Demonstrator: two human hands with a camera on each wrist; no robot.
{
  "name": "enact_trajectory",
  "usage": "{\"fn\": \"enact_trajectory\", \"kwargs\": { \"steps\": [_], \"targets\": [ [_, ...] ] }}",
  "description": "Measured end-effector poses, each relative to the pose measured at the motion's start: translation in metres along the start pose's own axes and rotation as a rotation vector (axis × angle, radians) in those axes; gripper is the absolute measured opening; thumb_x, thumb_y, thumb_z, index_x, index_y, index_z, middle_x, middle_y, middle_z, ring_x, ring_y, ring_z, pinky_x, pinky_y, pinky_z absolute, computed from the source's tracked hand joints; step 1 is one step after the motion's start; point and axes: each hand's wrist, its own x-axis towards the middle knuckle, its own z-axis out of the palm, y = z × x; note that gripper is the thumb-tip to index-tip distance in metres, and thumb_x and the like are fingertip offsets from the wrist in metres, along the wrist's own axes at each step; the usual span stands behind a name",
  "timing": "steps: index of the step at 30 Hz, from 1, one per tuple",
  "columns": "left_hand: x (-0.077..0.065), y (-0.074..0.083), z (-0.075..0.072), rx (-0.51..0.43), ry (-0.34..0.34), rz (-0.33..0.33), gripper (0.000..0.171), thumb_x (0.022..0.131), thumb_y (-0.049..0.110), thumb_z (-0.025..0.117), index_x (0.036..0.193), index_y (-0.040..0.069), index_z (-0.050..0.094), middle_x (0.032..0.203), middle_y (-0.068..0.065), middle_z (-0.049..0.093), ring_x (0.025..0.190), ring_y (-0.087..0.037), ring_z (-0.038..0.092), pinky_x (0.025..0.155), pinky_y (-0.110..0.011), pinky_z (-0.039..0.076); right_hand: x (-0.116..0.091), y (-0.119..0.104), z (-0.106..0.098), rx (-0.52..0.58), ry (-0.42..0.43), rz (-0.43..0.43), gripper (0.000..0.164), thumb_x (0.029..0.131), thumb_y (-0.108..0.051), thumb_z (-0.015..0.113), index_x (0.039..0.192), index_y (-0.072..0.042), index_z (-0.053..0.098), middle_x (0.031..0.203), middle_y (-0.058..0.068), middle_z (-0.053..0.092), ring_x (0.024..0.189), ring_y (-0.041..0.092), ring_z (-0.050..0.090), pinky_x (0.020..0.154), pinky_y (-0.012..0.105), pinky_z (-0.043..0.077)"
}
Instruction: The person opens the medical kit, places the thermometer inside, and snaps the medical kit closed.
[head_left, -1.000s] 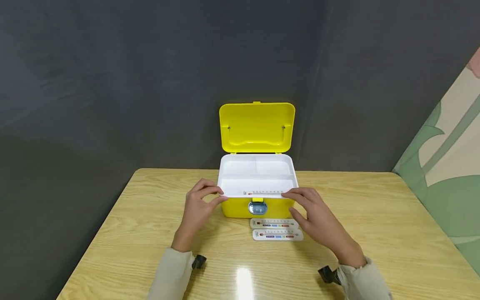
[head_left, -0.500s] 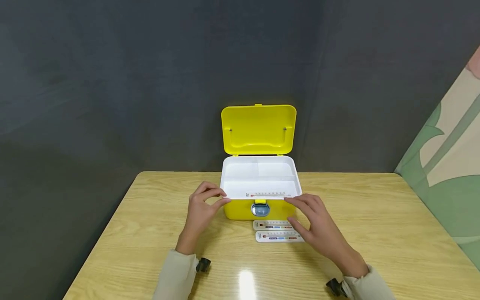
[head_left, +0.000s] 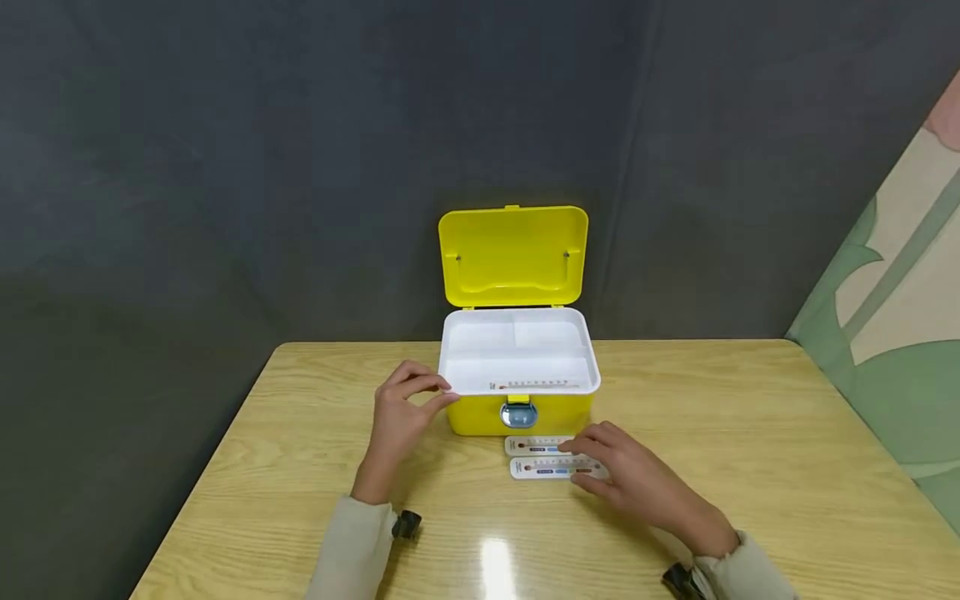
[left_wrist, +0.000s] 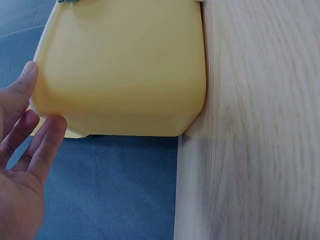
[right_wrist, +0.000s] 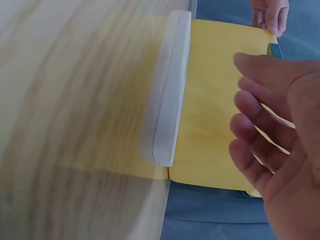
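A yellow storage box [head_left: 480, 416] stands with its lid [head_left: 513, 262] up and a white divided tray [head_left: 480, 369] at its top. My left hand [head_left: 397, 421] pinches the rim at the front left corner between thumb and fingers. One white thermometer [head_left: 536, 385] lies along the tray's front compartment. Two more thermometers, a rear one [head_left: 528, 445] and a front one [head_left: 543, 470], lie flat on the table before the box. Over their right ends hovers my right hand [head_left: 637, 477], fingers loosely bent and apart; the right wrist view shows nothing in its grasp.
The wooden table [head_left: 315, 433] ends at a dark curtain [head_left: 225, 208] behind the box. A blue-grey latch [head_left: 518, 415] sits on the box front. A painted wall [head_left: 892, 375] is off to the right.
My right hand has come off the tray's front rim and moved down toward me, over the two thermometers on the table. My left hand keeps its pinch on the corner.
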Motion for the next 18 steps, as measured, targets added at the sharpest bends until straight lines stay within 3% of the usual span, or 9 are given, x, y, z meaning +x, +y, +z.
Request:
{"fn": "enact_trajectory", "kwargs": {
  "steps": [6, 13, 18],
  "targets": [
    [0.002, 0.002, 0.002, -0.025, 0.022, -0.017, 0.012, 0.074, 0.005, 0.085, 0.084, 0.006, 0.079, 0.089, -0.006, 0.063, 0.079, -0.025, 0.061, 0.074, -0.015, 0.053, 0.000, 0.001, 0.005, -0.041, -0.052, -0.055, 0.031, 0.085, -0.029, 0.079, 0.115, -0.021, 0.072, 0.112, -0.009, 0.063, 0.101, 0.006, 0.056, 0.088, 0.033, 0.056],
    [0.008, 0.036, -0.004, -0.038, 0.038, -0.048, 0.013, 0.071, -0.008, 0.083, 0.081, -0.007, 0.075, 0.085, -0.018, 0.061, 0.078, -0.033, 0.058, 0.074, -0.006, 0.046, 0.001, 0.003, 0.007, -0.080, -0.101, -0.096, 0.028, 0.085, -0.024, 0.079, 0.112, -0.019, 0.074, 0.109, -0.006, 0.064, 0.099, 0.010, 0.056, 0.087, 0.035, 0.055],
    [0.007, 0.035, -0.003, -0.046, 0.033, -0.043, 0.013, 0.071, -0.009, 0.083, 0.081, -0.007, 0.075, 0.085, -0.018, 0.061, 0.078, -0.033, 0.057, 0.073, -0.007, 0.046, -0.003, 0.005, 0.010, -0.104, -0.113, -0.095, 0.027, 0.084, -0.021, 0.079, 0.111, -0.018, 0.074, 0.107, -0.005, 0.065, 0.097, 0.010, 0.056, 0.085, 0.034, 0.055]
  ]
}}
